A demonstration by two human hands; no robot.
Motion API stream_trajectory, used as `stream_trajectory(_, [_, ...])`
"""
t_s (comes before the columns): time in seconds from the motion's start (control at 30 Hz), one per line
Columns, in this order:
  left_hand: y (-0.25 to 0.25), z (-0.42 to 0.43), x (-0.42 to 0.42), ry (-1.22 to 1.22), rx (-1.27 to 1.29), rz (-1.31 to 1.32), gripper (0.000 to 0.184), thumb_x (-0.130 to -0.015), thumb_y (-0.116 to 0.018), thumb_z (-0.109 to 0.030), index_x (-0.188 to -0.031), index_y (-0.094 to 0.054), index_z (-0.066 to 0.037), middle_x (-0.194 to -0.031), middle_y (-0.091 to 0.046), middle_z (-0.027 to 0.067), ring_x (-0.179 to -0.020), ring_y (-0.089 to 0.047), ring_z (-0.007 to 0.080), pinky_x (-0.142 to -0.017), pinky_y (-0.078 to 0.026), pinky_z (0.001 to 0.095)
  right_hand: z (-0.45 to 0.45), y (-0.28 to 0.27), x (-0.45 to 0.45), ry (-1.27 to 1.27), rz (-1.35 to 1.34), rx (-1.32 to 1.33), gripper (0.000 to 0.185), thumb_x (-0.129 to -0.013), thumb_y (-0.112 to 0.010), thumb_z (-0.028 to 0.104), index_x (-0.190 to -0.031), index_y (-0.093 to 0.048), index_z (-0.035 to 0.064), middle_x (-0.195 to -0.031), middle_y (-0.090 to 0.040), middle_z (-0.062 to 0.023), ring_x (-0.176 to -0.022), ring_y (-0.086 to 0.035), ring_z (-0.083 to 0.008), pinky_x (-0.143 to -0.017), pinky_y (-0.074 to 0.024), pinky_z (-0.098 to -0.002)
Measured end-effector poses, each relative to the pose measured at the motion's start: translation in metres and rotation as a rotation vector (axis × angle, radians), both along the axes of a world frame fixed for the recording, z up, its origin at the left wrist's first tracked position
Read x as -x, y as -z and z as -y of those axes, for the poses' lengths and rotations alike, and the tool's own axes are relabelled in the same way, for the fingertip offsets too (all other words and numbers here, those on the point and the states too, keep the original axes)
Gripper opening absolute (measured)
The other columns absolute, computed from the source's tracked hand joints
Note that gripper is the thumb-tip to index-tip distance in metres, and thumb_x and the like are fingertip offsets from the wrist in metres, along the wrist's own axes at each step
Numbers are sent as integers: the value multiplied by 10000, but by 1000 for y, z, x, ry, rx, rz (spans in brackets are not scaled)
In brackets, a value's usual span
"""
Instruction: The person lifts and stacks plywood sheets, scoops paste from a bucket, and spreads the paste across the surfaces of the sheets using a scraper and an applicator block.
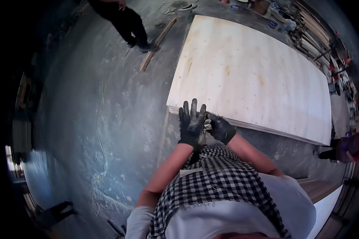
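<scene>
A stack of large pale wooden sheets [251,75] lies in front of me, its near edge just beyond my hands. My left hand [192,122], in a dark glove, has its fingers spread and pointing away from me, with the fingertips at the stack's near left edge. Close beside it on the right, my right hand [221,128], also gloved, has its fingers curled round a small object [207,124] too small to name. That object sits between the two hands, near the sheets' edge.
A person in dark trousers [133,26] stands at the upper left beside a wooden strip [158,44]. Another person [351,147] is at the far right. A thin cable [97,119] crosses the floor. Buckets [235,6] and stacked timber [311,36] stand beyond the sheets.
</scene>
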State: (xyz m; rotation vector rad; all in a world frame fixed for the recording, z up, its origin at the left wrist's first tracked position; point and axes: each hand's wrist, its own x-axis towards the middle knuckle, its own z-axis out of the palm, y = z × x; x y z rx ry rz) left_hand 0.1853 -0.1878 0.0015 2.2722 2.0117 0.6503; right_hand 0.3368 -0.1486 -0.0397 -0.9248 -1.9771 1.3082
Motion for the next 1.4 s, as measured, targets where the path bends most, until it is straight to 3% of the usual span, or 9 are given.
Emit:
stream_trajectory(0.1, [2,8,25,37,-42,291,628,-721,-601,-91,-1323,-422,-101,-1382,-344,181,-1239,-340,415,-1021,-295,480,-3,61,8,-132,-95,251,217,-885,-532,179,-1040,-592,39,-924,-640,-138,-878,-600,-259,-790,-491,-344])
stream_trajectory(0.2, [40,7,77,-213,59,1062,454,-850,-540,-160,-1291,-460,-91,-1328,-431,152,-1211,-415,290,-958,-386,361,-24,57,-6,-458,613,-408,179,-866,-541,155,-946,-628,20,-911,-633,-194,-858,-600,-314,-787,-474,-381])
stream_trajectory(0.3, [59,24,149,-612,347,731,392,-961,-401,-298,-1245,-487,-41,-1277,-494,178,-1195,-452,298,-953,-391,338,-36,90,-4,-352,419,-457,184,-879,-529,120,-1005,-605,10,-924,-640,-186,-862,-605,-308,-794,-473,-376])
stream_trajectory(0.4, [171,60,224,-745,437,852,359,-952,-415,-321,-1160,-498,-41,-1108,-525,148,-1006,-474,293,-825,-396,320,-54,88,26,-92,212,282,251,-874,-515,110,-1099,-570,12,-998,-622,-139,-956,-584,-261,-869,-460,-354])
stream_trajectory(0.5, [245,81,255,-992,402,1602,197,-928,-507,-340,-955,-554,-151,-742,-522,-29,-581,-443,65,-489,-351,230,-70,77,40,-252,349,-173,301,-855,-510,97,-1147,-548,32,-1066,-601,-95,-1027,-565,-251,-940,-438,-322])
stream_trajectory(0.6, [285,71,279,-1008,435,1736,252,-915,-518,-396,-901,-538,-145,-717,-531,-9,-560,-469,93,-463,-360,240,-91,86,49,-530,686,-887,250,-861,-493,121,-1076,-589,37,-1070,-605,-136,-1022,-567,-303,-928,-442,-344])
stream_trajectory(0.83, [451,-24,349,-804,740,908,557,-905,-423,-533,-1015,-572,-8,-838,-632,139,-697,-594,280,-626,-479,380,-132,47,192,-352,1249,238,229,-871,-500,208,-929,-617,20,-892,-619,-226,-863,-609,-323,-748,-489,-399])
stream_trajectory(1.0, [407,-124,391,-595,1022,860,599,-919,-370,-512,-1146,-538,16,-1107,-573,254,-1073,-524,387,-890,-415,427,-117,72,242,86,906,478,198,-882,-504,170,-960,-599,16,-845,-634,-143,-780,-621,-253,-653,-496,-361])
stream_trajectory(1.4, [505,-243,306,-256,1066,873,478,-922,-369,-422,-1184,-486,-40,-1113,-573,244,-1026,-534,431,-888,-421,463,11,115,257,-691,1545,-558,238,-898,-487,222,-1051,-529,44,-890,-584,-95,-821,-566,-216,-729,-472,-303])
